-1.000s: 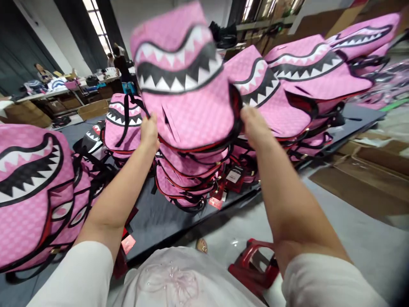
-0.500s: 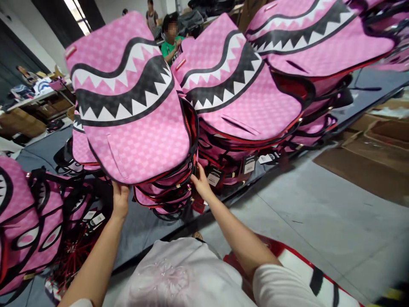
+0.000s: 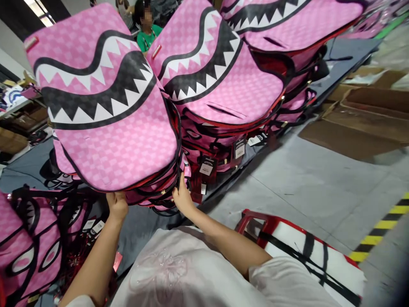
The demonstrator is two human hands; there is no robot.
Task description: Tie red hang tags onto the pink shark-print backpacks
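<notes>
The left hand (image 3: pixel 118 207) was at the lower edge of the top pink bag (image 3: pixel 124 153), with its fingers going out of sight underneath. The right hand (image 3: pixel 183 199) was at the side of the same pile, near its lower corner, thumb pointing upward. Both hands looked partly curled, but how firmly they had closed I could not tell, because the bag and the layers hid most of the fingers.

In my judgement, this step called for steady support from below and from the side together, so that the upper bag lay flat over the bags beneath (image 3: pixel 151 189) and the pile did not lean. It was better to press gently and evenly, and to keep the right fingers clear of the hanging tags (image 3: pixel 207 167), which could be caught.

The top bag lay above and beyond both hands, its printed toothed mouth facing up, and its broad body spread farther to the left of the left hand. The neighbouring bag (image 3: pixel 252 87) lay beyond the right hand and to its right, close beside this pile.
</notes>
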